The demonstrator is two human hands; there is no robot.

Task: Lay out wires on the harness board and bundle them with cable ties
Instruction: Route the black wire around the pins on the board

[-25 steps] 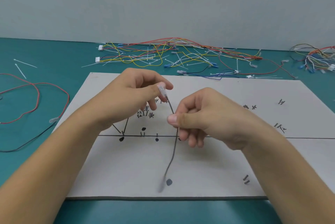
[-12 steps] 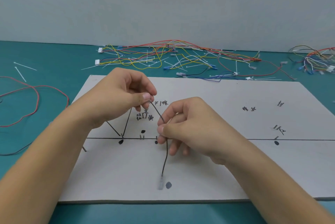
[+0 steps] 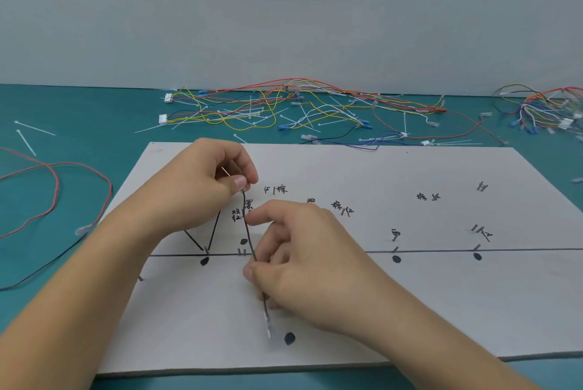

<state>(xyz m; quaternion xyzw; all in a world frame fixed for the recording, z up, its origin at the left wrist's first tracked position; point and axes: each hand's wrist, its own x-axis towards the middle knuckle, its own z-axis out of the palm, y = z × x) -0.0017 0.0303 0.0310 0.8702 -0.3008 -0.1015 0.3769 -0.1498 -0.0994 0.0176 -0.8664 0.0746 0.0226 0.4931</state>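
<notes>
Two bare forearms (image 3: 79, 295), left grip (image 3: 205, 190) and right grip (image 3: 315, 266), short plain fingernails (image 3: 240, 182).

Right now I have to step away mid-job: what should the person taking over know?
Left hand: pinches the top end of the black wire.
Right hand: pinches the same wire lower down.
The wire runs down the board, its lower tip beside a black dot.
Done: this one wire is held over its route.
Left: the other wires are piled behind the board and cable ties lie loose on the table. Nothing visibly tied.
</notes>
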